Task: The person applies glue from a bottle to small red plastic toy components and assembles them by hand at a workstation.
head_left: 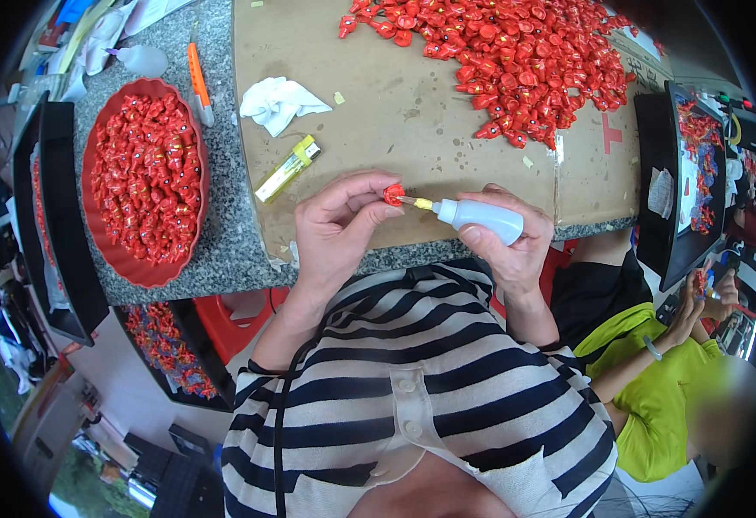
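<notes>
Between thumb and fingertips, my left hand (339, 220) pinches a small red plastic piece (393, 194). A white squeeze bottle (490, 221) with a thin yellowish nozzle lies in the grip of my right hand (520, 237). Its tip points left and meets, or nearly meets, the red piece; I cannot tell which. Both hands are above the near edge of a cardboard sheet (378, 112). Just beyond my left hand lie a yellow-green lighter (288, 168) and a crumpled white tissue (279, 105).
A heap of small red pieces (516, 60) covers the cardboard's far right. Left of it, a red scalloped tray (91, 186) full of similar pieces stands on the speckled stone table (231, 224), near an orange cutter (196, 73). Black bins (667, 164) flank the table. A person in yellow-green (654, 388) works at right.
</notes>
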Demonstrator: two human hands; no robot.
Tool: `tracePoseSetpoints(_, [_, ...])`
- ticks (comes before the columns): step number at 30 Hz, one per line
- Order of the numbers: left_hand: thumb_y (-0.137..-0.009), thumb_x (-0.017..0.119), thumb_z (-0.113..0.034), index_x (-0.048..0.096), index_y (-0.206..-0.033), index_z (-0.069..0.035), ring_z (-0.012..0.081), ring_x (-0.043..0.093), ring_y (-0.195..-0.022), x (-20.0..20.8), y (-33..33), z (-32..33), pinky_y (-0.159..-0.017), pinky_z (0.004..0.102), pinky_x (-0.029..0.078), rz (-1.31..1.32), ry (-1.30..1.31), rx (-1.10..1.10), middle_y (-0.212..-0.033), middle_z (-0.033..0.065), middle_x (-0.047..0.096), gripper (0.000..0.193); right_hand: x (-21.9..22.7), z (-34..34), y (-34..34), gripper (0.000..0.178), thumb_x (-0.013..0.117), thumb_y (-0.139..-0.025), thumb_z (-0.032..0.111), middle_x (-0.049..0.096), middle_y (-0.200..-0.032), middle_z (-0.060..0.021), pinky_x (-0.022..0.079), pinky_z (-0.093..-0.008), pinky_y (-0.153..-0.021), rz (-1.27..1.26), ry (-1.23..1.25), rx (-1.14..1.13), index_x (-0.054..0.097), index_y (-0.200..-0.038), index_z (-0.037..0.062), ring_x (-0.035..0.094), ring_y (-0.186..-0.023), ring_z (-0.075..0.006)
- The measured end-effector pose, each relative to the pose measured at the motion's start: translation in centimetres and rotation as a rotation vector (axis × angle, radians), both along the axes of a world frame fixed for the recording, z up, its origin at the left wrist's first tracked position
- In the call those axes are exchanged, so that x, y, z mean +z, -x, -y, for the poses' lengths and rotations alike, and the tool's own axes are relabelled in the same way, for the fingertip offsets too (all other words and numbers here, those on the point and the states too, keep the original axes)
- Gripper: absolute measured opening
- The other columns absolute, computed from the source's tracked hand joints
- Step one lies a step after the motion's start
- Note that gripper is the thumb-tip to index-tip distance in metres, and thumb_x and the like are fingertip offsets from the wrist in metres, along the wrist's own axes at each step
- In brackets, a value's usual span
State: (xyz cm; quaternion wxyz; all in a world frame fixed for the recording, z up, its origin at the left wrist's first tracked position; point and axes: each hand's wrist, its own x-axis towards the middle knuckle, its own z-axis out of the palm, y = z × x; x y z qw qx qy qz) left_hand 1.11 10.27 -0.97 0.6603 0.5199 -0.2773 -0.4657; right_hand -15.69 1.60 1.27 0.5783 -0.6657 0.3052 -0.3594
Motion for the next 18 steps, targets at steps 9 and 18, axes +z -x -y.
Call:
tracePoseSetpoints(9, [-0.075, 0.059, 0.008, 0.055, -0.1, 0.007, 0.0131, 0.06, -0.082, -0.1, -0.19, -0.05, -0.073, 0.022, 0.049, 0.049, 0.023, -0.046, -0.095, 0.0122, 0.061, 0.024, 0.08, 0.03, 0.02, 0.027, 0.072, -0.065, 0.003, 0.06, -0.069, -0.008, 0.037, -0.0216, -0.049, -0.014, -0.005, -0.005, 0.063, -0.09, -0.0043, 0.049, -0.057, -0.0101])
tracePoseSetpoints(18, [-0.075, 0.059, 0.008, 0.055, -0.099, 0.007, 0.0136, 0.06, -0.082, -0.07, -0.03, -0.11, -0.073, 0.022, 0.049, 0.045, -0.014, -0.04, -0.095, 0.0123, 0.061, 0.024, 0.29, 0.02, 0.42, 0.026, 0.071, -0.067, 0.003, 0.06, -0.07, -0.0076, 0.037, -0.0208, -0.05, 0.005, -0.07, -0.001, 0.063, -0.09, -0.0046, 0.049, -0.057, -0.009])
